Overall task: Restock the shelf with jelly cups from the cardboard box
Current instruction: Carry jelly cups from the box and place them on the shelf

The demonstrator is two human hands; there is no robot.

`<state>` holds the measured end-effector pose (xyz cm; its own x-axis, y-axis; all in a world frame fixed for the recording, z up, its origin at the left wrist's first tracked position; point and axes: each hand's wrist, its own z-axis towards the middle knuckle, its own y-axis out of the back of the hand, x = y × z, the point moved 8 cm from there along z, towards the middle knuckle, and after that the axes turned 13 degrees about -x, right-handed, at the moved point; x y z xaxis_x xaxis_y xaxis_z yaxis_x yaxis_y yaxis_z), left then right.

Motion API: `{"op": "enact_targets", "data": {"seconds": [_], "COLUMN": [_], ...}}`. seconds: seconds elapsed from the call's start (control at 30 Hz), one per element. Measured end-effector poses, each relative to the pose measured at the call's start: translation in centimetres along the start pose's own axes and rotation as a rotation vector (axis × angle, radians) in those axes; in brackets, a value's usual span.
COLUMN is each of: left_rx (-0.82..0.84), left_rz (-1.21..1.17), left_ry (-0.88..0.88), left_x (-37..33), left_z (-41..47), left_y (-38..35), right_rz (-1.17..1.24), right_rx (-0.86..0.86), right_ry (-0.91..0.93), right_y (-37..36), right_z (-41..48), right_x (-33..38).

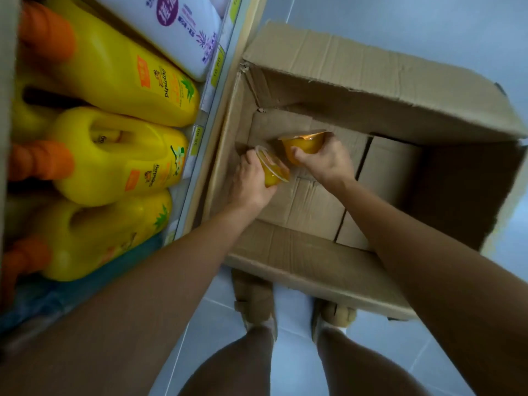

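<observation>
An open cardboard box (314, 270) stands on the floor beside the shelf, its bottom flaps showing. Inside it, my left hand (248, 181) grips an orange jelly cup (273, 168) tilted on its side, its clear lid facing right. My right hand (325, 160) holds a second orange jelly cup (305, 144), with the foil lid turned towards the back. The two cups sit close together at the box's far left corner. No other cups show in the box.
The shelf (211, 110) on the left carries large yellow jugs (120, 155) with orange caps and a white bottle (177, 32). Price tags line the shelf edge. My legs and feet (257, 307) stand on the pale tiled floor just before the box.
</observation>
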<state>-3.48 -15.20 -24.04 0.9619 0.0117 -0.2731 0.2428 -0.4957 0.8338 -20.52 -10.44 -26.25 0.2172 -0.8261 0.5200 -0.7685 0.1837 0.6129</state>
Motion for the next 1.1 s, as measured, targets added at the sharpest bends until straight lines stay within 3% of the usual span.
{"op": "enact_targets", "data": {"seconds": [0.3, 0.7, 0.9, 1.1], "left_rx": [0.161, 0.113, 0.116, 0.193], "left_rz": [-0.043, 0.07, 0.024, -0.119], "left_ry": [-0.053, -0.285, -0.355, -0.433], "left_x": [-3.8, -14.5, -18.2, -21.6], "left_z": [-11.2, -22.6, -29.1, -36.2], "left_y": [9.0, 27.0, 34.5, 39.3], "right_rz": [-0.035, 0.087, 0.211, 0.335], "right_rx": [0.009, -0.07, -0.19, -0.423], "right_ry": [-0.041, -0.008, -0.031, -0.11], "right_y": [10.8, 29.2, 38.0, 43.8], "right_z": [-12.4, -28.5, -38.1, -49.1], "right_x": [1.1, 8.7, 10.8, 9.7]}}
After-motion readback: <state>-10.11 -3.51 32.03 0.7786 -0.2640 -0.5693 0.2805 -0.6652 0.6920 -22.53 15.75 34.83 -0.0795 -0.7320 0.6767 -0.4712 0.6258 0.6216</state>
